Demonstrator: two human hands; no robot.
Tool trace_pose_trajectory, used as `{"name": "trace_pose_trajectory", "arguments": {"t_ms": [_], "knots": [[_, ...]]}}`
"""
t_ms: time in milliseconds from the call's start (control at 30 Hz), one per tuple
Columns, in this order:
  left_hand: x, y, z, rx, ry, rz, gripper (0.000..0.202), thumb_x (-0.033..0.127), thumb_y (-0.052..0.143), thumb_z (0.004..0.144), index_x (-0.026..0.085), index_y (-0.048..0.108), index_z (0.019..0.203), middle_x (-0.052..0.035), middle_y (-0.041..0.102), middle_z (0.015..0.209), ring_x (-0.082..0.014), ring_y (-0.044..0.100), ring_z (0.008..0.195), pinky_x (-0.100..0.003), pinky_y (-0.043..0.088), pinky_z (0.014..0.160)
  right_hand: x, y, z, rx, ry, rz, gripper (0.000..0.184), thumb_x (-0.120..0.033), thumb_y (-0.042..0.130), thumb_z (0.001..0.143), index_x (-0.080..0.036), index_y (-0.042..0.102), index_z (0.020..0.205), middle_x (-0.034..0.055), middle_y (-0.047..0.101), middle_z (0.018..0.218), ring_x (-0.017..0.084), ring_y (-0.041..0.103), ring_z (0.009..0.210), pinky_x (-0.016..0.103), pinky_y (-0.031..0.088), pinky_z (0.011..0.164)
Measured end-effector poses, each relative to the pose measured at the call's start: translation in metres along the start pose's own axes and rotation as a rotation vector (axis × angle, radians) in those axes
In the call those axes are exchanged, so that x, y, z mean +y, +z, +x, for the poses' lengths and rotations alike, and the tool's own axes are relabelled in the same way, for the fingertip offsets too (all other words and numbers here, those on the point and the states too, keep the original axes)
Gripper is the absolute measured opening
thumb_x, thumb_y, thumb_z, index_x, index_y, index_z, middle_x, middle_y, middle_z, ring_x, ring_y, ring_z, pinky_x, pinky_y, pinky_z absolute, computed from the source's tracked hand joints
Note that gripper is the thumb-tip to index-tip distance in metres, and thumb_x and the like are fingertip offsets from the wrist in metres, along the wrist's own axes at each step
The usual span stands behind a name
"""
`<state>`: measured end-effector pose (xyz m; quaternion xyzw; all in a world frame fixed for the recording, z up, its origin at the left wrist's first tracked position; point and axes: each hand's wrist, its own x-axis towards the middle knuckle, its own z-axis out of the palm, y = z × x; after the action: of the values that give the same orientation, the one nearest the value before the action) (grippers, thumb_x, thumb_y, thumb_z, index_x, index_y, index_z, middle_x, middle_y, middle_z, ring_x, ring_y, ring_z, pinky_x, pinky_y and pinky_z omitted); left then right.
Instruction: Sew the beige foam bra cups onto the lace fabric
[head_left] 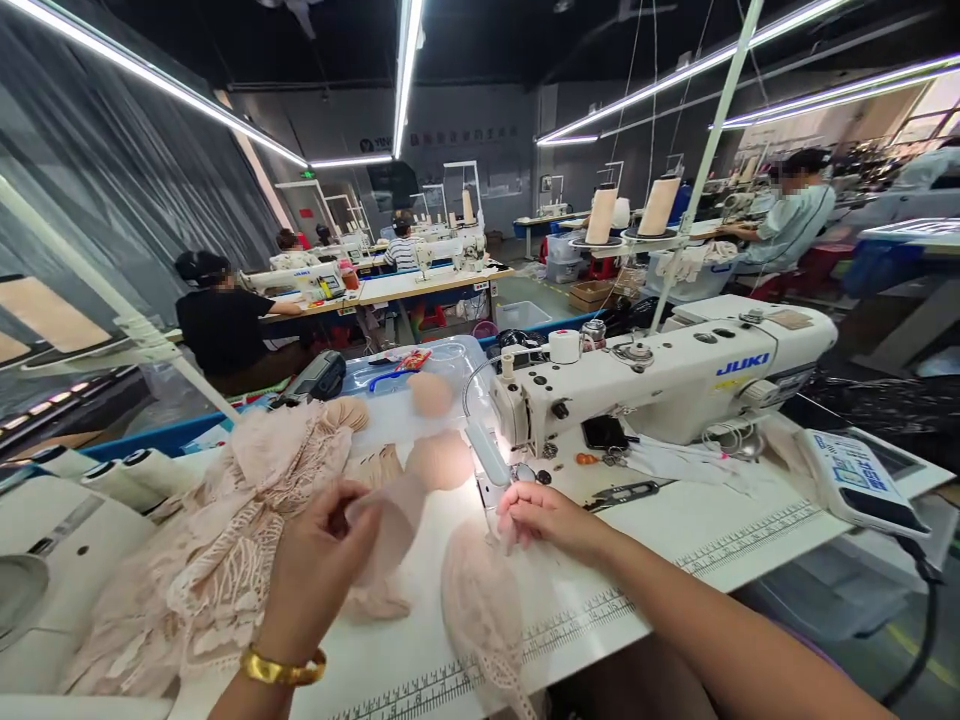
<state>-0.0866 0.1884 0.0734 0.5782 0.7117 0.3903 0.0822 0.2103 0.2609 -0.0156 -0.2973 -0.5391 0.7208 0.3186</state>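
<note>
My left hand (pixel 319 565), with a gold bangle on the wrist, is closed on a pale pink padded cup piece (pixel 394 520) held above the white table (pixel 675 540). My right hand (pixel 544 515) pinches pink lace fabric (pixel 480 610) just under the needle area of the white JUKI sewing machine (pixel 660 385). The lace runs from that hand toward the table's front edge. A heap of pink lace garments (pixel 225 540) lies to the left of my left hand.
More pink cups (pixel 439 460) lie behind the work, next to a clear plastic tray (pixel 450 360). Thread cones (pixel 660 205) stand on a rack above the machine. A control panel (pixel 855 480) sits at the right. Other people sew at benches behind.
</note>
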Motion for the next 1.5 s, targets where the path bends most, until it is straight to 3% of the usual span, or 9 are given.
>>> {"name": "trace_pose_trajectory", "arguments": {"t_ms": [167, 333, 433, 533, 633, 800, 1033, 1300, 1500], "knots": [[0.039, 0.042, -0.032, -0.474, 0.011, -0.086, 0.020, 0.042, 0.056, 0.080, 0.022, 0.059, 0.078, 0.0009, 0.065, 0.074, -0.0205, 0.061, 0.069, -0.029, 0.045, 0.060, 0.004, 0.002, -0.004, -0.035, -0.037, -0.019, 0.057, -0.073, 0.069, 0.086, -0.017, 0.064, 0.097, 0.0053, 0.072, 0.084, 0.017, 0.066, 0.073, 0.030, 0.045, 0.069], [0.040, 0.066, -0.029, -0.556, 0.201, 0.075, 0.012, 0.031, 0.055, 0.081, 0.021, 0.057, 0.088, -0.0046, 0.067, 0.091, -0.0243, 0.062, 0.084, -0.037, 0.050, 0.076, 0.006, 0.010, -0.012, 0.011, -0.130, -0.121, 0.042, -0.053, 0.084, 0.080, -0.019, 0.061, 0.090, -0.0033, 0.061, 0.072, 0.015, 0.057, 0.067, 0.028, 0.043, 0.066], [0.044, 0.066, -0.015, -0.693, 0.471, -0.019, 0.043, 0.035, 0.070, 0.077, 0.021, 0.059, 0.116, -0.0106, 0.064, 0.124, -0.0296, 0.058, 0.115, -0.044, 0.047, 0.099, -0.008, 0.017, -0.023, -0.010, -0.201, -0.332, 0.021, -0.036, 0.076, 0.089, -0.020, 0.064, 0.087, -0.0052, 0.055, 0.070, 0.013, 0.051, 0.066, 0.026, 0.039, 0.063], [0.048, 0.060, 0.003, -0.866, 0.551, -0.032, 0.023, 0.036, 0.072, 0.078, 0.022, 0.061, 0.093, -0.0008, 0.068, 0.094, -0.0223, 0.063, 0.092, -0.033, 0.050, 0.082, -0.027, 0.023, -0.036, 0.095, -0.390, -0.609, 0.008, -0.023, 0.068, 0.093, -0.021, 0.065, 0.087, -0.0033, 0.057, 0.075, 0.013, 0.051, 0.067, 0.026, 0.039, 0.062], [0.042, 0.050, 0.013, -0.738, 0.552, -0.001, 0.026, 0.030, 0.063, 0.086, 0.022, 0.044, 0.070, 0.0058, 0.051, 0.064, -0.0137, 0.048, 0.059, -0.025, 0.036, 0.055, -0.037, 0.030, -0.042, 0.297, -0.752, -0.852, 0.010, -0.015, 0.057, 0.099, -0.022, 0.063, 0.096, 0.0002, 0.062, 0.082, 0.014, 0.055, 0.070, 0.027, 0.043, 0.064], [0.023, 0.038, -0.004, -0.163, 0.987, 0.270, 0.019, 0.011, 0.051, 0.095, 0.021, 0.055, 0.079, 0.0015, 0.056, 0.068, -0.0173, 0.051, 0.061, -0.030, 0.036, 0.060, -0.021, 0.032, -0.026, 0.341, -1.076, -1.106, 0.021, -0.004, 0.050, 0.098, -0.021, 0.061, 0.107, 0.0064, 0.070, 0.097, 0.017, 0.062, 0.085, 0.027, 0.049, 0.073], [0.031, 0.056, -0.042, -0.741, 0.831, 0.617, 0.012, 0.024, 0.074, 0.091, 0.022, 0.063, 0.086, -0.0021, 0.069, 0.091, -0.0232, 0.065, 0.080, -0.033, 0.048, 0.067, 0.008, -0.024, 0.003, -0.024, -0.941, -1.582, 0.023, -0.007, 0.050, 0.100, -0.020, 0.062, 0.085, 0.0012, 0.069, 0.088, 0.016, 0.056, 0.077, 0.027, 0.040, 0.068], [0.030, 0.128, -0.011, -0.460, 1.017, 0.540, 0.016, 0.007, 0.059, 0.090, 0.019, 0.059, 0.081, -0.0040, 0.062, 0.079, -0.0229, 0.056, 0.069, -0.034, 0.044, 0.062, 0.003, -0.048, 0.003, -0.124, -0.790, -1.501, 0.028, -0.006, 0.044, 0.101, -0.021, 0.067, 0.100, 0.0049, 0.074, 0.112, 0.020, 0.059, 0.102, 0.030, 0.045, 0.079], [0.023, 0.136, -0.013, -0.388, 1.029, 0.394, 0.016, 0.011, 0.050, 0.098, 0.019, 0.060, 0.087, -0.0057, 0.064, 0.088, -0.0223, 0.055, 0.075, -0.035, 0.045, 0.067, -0.006, -0.057, -0.008, -0.135, -0.698, -1.478, 0.027, -0.009, 0.050, 0.098, -0.024, 0.071, 0.107, 0.0039, 0.070, 0.097, 0.019, 0.053, 0.087, 0.030, 0.040, 0.072]]}}
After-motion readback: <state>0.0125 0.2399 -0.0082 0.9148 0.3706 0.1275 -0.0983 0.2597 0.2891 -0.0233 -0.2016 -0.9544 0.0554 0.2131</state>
